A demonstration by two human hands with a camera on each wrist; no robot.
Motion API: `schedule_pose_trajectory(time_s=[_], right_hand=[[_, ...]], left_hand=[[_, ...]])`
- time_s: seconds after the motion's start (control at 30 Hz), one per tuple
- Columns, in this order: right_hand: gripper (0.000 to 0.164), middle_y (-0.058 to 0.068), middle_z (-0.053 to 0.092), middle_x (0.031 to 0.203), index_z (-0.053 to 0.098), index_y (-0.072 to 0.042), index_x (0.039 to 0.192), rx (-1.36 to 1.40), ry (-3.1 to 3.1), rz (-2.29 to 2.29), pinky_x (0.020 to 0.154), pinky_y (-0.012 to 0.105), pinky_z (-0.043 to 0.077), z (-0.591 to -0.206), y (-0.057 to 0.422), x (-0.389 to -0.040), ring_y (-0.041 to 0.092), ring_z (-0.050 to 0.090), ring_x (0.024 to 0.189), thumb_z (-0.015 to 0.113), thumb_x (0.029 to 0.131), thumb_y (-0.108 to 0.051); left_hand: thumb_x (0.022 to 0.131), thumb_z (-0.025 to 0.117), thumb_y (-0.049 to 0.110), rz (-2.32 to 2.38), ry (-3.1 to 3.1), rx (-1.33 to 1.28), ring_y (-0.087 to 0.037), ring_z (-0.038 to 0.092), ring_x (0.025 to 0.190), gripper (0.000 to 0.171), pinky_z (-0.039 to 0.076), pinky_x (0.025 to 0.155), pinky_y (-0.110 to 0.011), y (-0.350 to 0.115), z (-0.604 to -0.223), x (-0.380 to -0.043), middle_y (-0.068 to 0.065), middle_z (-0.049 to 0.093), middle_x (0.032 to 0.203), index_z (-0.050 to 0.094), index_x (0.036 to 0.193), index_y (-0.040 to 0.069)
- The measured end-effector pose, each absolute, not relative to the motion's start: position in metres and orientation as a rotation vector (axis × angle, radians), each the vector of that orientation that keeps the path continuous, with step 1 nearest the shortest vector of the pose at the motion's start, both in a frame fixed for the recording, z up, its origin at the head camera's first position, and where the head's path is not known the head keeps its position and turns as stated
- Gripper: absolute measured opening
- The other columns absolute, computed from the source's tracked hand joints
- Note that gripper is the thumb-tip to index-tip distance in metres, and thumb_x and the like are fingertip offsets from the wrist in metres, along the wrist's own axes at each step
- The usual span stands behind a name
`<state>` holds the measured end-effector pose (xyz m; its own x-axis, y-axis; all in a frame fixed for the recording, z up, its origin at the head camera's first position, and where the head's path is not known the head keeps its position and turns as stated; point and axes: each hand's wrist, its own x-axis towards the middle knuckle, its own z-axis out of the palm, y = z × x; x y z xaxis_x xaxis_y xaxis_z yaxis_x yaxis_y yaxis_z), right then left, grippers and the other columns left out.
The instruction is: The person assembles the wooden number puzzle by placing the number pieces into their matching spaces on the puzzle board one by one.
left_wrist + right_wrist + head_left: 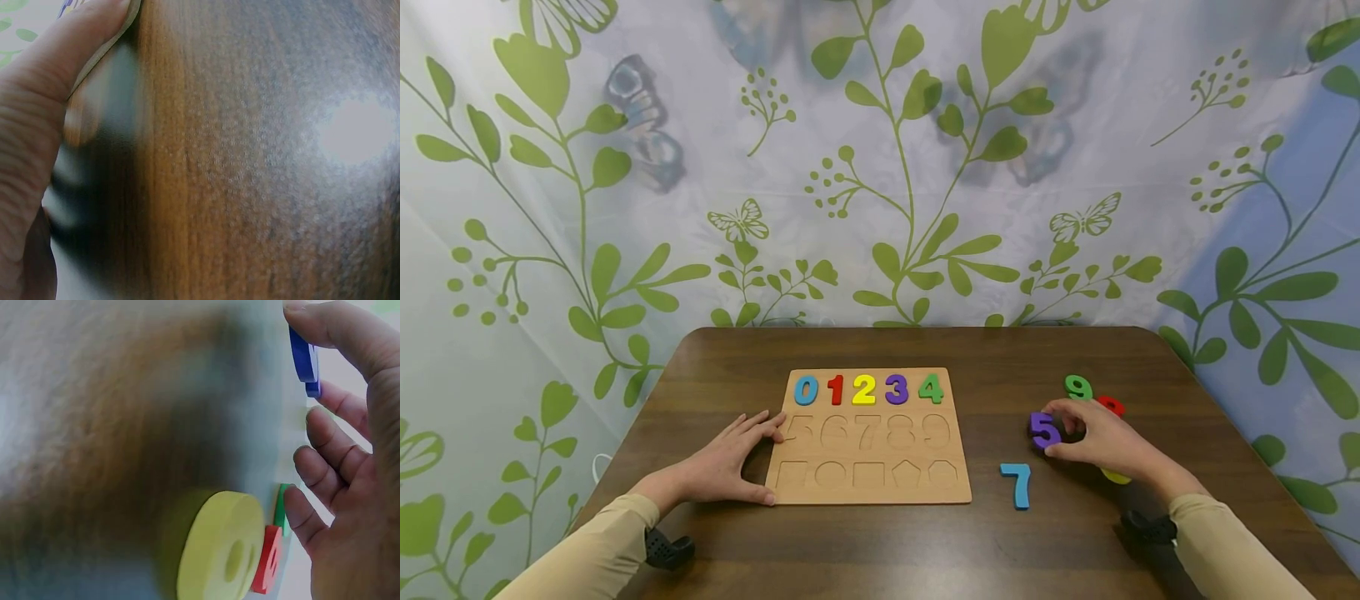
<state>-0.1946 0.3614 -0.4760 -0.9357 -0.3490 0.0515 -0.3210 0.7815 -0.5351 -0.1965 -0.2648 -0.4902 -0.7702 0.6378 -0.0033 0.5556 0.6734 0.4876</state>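
Purple 5 (1044, 432) is pinched by the right hand (1101, 435); the left hand (722, 462), fingers apart, touches the board (868, 456).

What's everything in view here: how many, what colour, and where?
Table: 1, brown, foreground
Patterned backdrop: 1, pale, green-leaved, behind table
Board: 1, light wood, on table
0, 1, 2, 3, 4: one each, blue, red, yellow, purple, green, board's top row
5, 7, 9: one each, purple, blue, green, right of board
Red piece: 1, red, beside 9
Yellow piece: 1, yellow, table's right side, partly hidden
Thin loop: 1, white, table's left edge
Sleeves: 2, beige, both arms
Wristbands: 2, black, wrists
Left hand: 1, bare, at board
Right hand: 1, bare, holding 5
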Motion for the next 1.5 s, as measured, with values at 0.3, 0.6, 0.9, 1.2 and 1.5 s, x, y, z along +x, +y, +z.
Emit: schedule_pose_trajectory(time_s=[0.3, 0.6, 0.9, 1.2, 1.5], right_hand=[[0.059, -0.001, 0.050, 0.088, 0.060, -0.017, 0.125, -0.527, 2.948, -0.861, 0.060, 0.029, 0.040, -0.468, 0.351, -0.201, 0.016, 0.049, 0.081, 0.087, 0.081, -0.046], [0.058, -0.002, 0.052, 0.089, 0.060, -0.018, 0.126, -0.543, 2.962, -0.878, 0.066, 0.031, 0.043, -0.452, 0.323, -0.209, 0.019, 0.049, 0.084, 0.087, 0.081, -0.043], [0.058, -0.003, 0.051, 0.093, 0.064, -0.020, 0.124, -0.639, 3.019, -0.814, 0.070, 0.037, 0.038, -0.437, 0.281, -0.224, 0.018, 0.043, 0.089, 0.089, 0.078, -0.044], [0.058, -0.008, 0.055, 0.099, 0.068, -0.022, 0.122, -0.799, 3.036, -0.761, 0.085, 0.043, 0.038, -0.432, 0.232, -0.238, 0.016, 0.046, 0.097, 0.090, 0.074, -0.046], [0.055, 0.001, 0.058, 0.099, 0.069, -0.022, 0.119, -0.922, 2.982, -0.726, 0.084, 0.041, 0.033, -0.434, 0.183, -0.242, 0.016, 0.043, 0.095, 0.089, 0.075, -0.046]], left_hand=[[0.076, 0.078, 0.070, 0.702, 2.710, 0.960, -0.041, 0.020, 0.152, 0.078, 0.009, 0.119, -0.067, -0.265, -0.491, -0.198, -0.010, 0.031, 0.165, 0.052, 0.130, 0.022], [0.076, 0.078, 0.070, 0.712, 2.703, 0.967, -0.042, 0.020, 0.152, 0.076, 0.009, 0.119, -0.067, -0.266, -0.492, -0.197, -0.009, 0.030, 0.165, 0.052, 0.130, 0.022], [0.076, 0.078, 0.070, 0.705, 2.704, 0.959, -0.041, 0.020, 0.153, 0.077, 0.009, 0.119, -0.066, -0.265, -0.490, -0.197, -0.009, 0.030, 0.165, 0.052, 0.131, 0.022], [0.076, 0.078, 0.071, 0.696, 2.701, 0.954, -0.041, 0.019, 0.153, 0.079, 0.009, 0.120, -0.066, -0.265, -0.489, -0.197, -0.009, 0.029, 0.166, 0.052, 0.131, 0.022], [0.075, 0.077, 0.072, 0.688, 2.704, 0.954, -0.040, 0.019, 0.153, 0.079, 0.009, 0.120, -0.066, -0.265, -0.489, -0.198, -0.009, 0.030, 0.166, 0.052, 0.131, 0.022]])
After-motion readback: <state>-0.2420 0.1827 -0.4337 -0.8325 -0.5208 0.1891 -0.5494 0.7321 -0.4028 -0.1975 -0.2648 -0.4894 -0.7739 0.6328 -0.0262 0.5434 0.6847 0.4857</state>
